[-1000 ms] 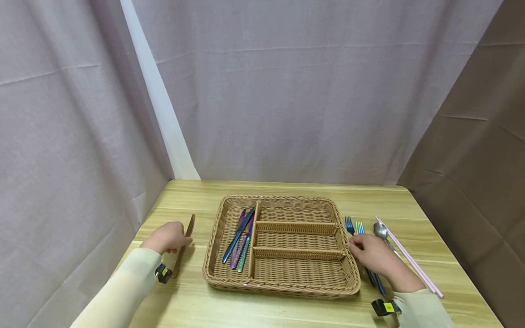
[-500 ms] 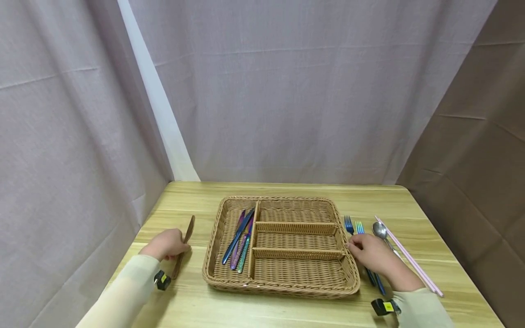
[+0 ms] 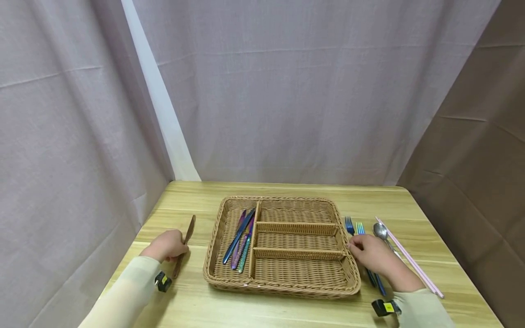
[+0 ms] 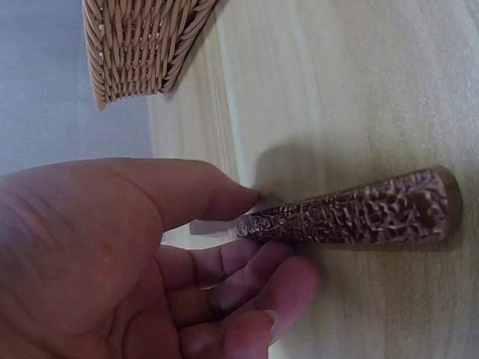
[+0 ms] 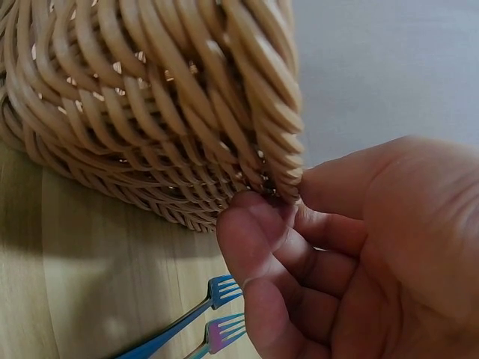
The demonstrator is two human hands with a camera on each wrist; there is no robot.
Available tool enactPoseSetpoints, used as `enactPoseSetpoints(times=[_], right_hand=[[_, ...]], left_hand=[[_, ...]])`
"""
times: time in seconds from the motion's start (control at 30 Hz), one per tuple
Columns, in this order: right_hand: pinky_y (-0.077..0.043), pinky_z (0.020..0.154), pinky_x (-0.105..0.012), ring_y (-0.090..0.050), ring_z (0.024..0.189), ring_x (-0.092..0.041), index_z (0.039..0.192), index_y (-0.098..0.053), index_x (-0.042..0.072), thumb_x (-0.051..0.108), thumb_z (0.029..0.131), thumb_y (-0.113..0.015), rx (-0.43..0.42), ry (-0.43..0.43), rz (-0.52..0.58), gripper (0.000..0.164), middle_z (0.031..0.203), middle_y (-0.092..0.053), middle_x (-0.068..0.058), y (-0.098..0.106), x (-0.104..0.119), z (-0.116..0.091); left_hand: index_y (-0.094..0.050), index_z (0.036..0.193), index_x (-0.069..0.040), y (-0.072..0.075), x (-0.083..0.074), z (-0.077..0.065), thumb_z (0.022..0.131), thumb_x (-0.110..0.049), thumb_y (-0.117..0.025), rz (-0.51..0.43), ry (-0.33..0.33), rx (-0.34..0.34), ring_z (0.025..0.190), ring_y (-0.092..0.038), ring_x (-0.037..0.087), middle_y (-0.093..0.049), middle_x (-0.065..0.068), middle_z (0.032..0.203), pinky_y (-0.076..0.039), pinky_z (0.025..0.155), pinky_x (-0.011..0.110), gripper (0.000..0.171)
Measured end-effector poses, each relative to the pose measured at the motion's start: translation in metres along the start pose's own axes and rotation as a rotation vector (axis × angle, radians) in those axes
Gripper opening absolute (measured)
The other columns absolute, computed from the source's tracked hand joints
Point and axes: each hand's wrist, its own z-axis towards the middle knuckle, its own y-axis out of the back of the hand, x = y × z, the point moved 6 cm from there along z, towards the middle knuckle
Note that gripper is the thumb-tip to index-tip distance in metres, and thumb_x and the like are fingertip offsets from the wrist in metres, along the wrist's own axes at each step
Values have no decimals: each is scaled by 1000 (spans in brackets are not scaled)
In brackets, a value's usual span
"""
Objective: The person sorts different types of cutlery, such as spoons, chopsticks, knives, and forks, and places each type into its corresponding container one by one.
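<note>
My left hand [image 3: 164, 246] pinches the brown table knife [image 4: 367, 209] near where handle meets blade, perhaps for balance, left of the wicker cutlery basket [image 3: 283, 290]; my right hand [image 3: 371, 253] pinches the right rim [image 5: 273, 97], seemingly steadying it; other knives [image 3: 239, 236] share the left compartment [image 3: 231, 218], apparently grouped by kind.

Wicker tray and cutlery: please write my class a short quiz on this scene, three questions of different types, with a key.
1. In the wicker tray, how many pieces of cutlery lie in the left-hand compartment?
2. True or false: the right hand is holding the pink chopsticks.
3. What does the left hand hold? A) the silver spoon B) the brown knife C) a fork

Key:
1. Three.
2. False; it pinches the tray's rim.
3. B.
</note>
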Motion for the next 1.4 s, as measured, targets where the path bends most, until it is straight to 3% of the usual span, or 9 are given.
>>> enactPoseSetpoints(times=[0.43, 0.73, 0.87, 1.07, 1.4], right_hand=[[-40, 59, -35, -47, 62, -16, 80, -60, 17, 16, 110, -64, 0, -5, -3, 31, 69, -49, 3, -1, -1, 1], [-40, 59, -35, -47, 62, -16, 79, -59, 17, 17, 111, -64, 3, -8, 2, 32, 69, -49, 4, -2, -3, 1], [-40, 59, -35, -46, 62, -16, 79, -58, 17, 17, 112, -63, 1, -8, 3, 33, 69, -49, 4, -2, -2, 1], [-39, 58, -34, -46, 61, -16, 79, -59, 17, 16, 111, -63, -4, -2, -2, 33, 69, -49, 4, -1, -2, 0], [-40, 58, -34, -46, 61, -16, 78, -58, 17, 16, 111, -64, -6, 7, -2, 33, 68, -48, 4, -1, -2, 1]], left_hand=[[-66, 71, -6, -1, -1, 2, 94, -11, -69, 27, -22, -12, 46, -49, 11, -62, 5, 56, -38, 46, 21, 24], [-64, 69, -8, 0, -2, 3, 94, -12, -70, 61, -25, -20, 46, -50, 12, -60, 3, 54, -41, 47, 24, 26], [-62, 70, -9, 5, -7, 3, 95, -14, -71, 75, -41, -43, 46, -51, 13, -60, 3, 54, -43, 49, 27, 27], [-61, 81, -7, 12, -14, 6, 96, -15, -74, 37, -34, -43, 53, -59, 16, -64, 7, 68, -49, 51, 29, 21], [-60, 72, -10, 21, -30, 10, 90, -12, -73, 49, -51, -37, 48, -51, 13, -58, 2, 56, -44, 50, 27, 22]])
